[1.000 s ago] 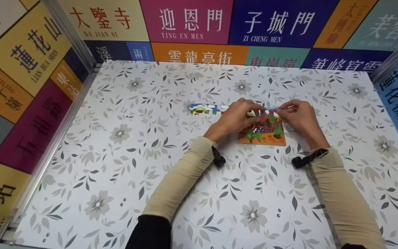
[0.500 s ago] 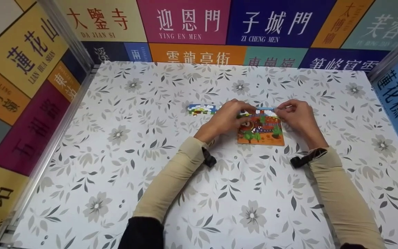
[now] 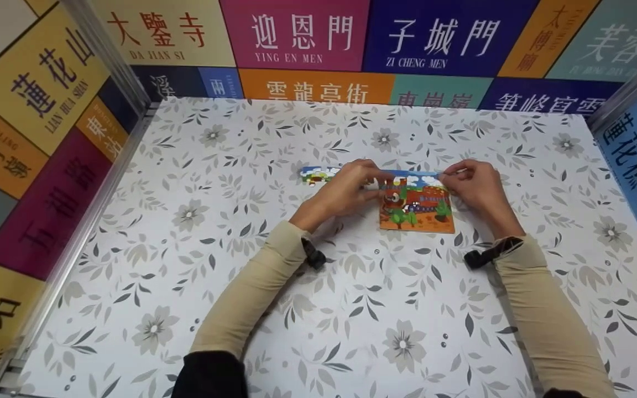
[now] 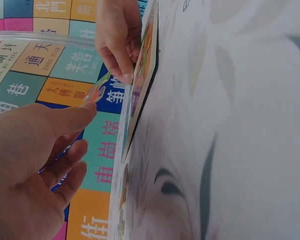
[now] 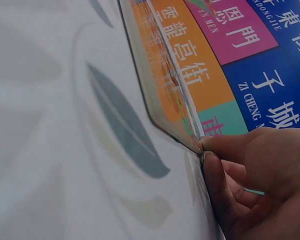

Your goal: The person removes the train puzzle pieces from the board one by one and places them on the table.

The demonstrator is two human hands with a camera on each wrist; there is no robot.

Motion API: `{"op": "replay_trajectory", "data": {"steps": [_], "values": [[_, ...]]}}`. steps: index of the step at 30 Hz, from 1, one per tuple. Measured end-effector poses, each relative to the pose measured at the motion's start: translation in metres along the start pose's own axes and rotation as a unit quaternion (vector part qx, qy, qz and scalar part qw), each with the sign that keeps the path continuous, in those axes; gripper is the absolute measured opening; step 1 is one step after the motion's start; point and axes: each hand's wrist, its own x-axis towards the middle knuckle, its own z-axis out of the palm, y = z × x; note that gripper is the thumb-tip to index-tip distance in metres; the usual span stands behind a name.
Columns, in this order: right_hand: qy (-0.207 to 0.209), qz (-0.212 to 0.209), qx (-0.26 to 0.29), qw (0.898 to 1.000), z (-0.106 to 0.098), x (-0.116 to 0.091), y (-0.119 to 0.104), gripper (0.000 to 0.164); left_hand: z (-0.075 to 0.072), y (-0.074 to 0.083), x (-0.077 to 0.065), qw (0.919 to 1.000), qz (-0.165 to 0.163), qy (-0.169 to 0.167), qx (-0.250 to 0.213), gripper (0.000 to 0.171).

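A square jigsaw puzzle, mostly orange with blue sky and clouds along its far edge, lies flat on the table. My right hand pinches its far right corner; thumb and fingertip meet there in the right wrist view. Between the thumb and finger of my left hand is a small jigsaw piece with green and orange on it, held up over the puzzle's left side. Left of that hand lies a group of loose jigsaw pieces, blue, white and green, partly hidden behind it.
The table has a white covering printed with grey leaves and flowers. Panels with large characters stand along its back and both sides.
My left hand has moved left with the jigsaw piece, uncovering more of the puzzle and covering more of the loose pieces. My right hand stays at the corner.
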Motion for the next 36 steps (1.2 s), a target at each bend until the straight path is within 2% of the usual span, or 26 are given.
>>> {"op": "replay_trajectory", "data": {"steps": [6,11,19,23,29,36], "values": [[0.002,0.006,0.001,1.0,0.002,0.0,0.0,0.041,-0.01,-0.013,-0.015,0.9998,-0.011,0.007,-0.017,0.038],[0.0,0.009,0.001,1.0,0.002,0.0,-0.001,0.041,-0.018,-0.023,-0.024,0.9997,-0.012,0.015,-0.013,0.039],[-0.004,0.025,-0.001,1.0,0.001,0.001,-0.001,0.042,-0.024,-0.039,-0.027,0.9992,-0.028,0.007,-0.028,0.037],[-0.005,0.029,0.004,1.0,0.002,0.001,-0.001,0.042,-0.025,-0.043,-0.03,0.9991,-0.036,-0.003,-0.02,0.033],[0.0,0.008,-0.004,1.0,0.001,0.0,-0.002,0.038,-0.026,-0.046,-0.034,0.9985,-0.043,-0.012,-0.032,0.031],[-0.001,0.01,-0.007,1.0,0.0,0.0,-0.003,0.04,-0.026,-0.045,-0.035,0.9968,-0.068,-0.027,-0.03,0.033]]}}
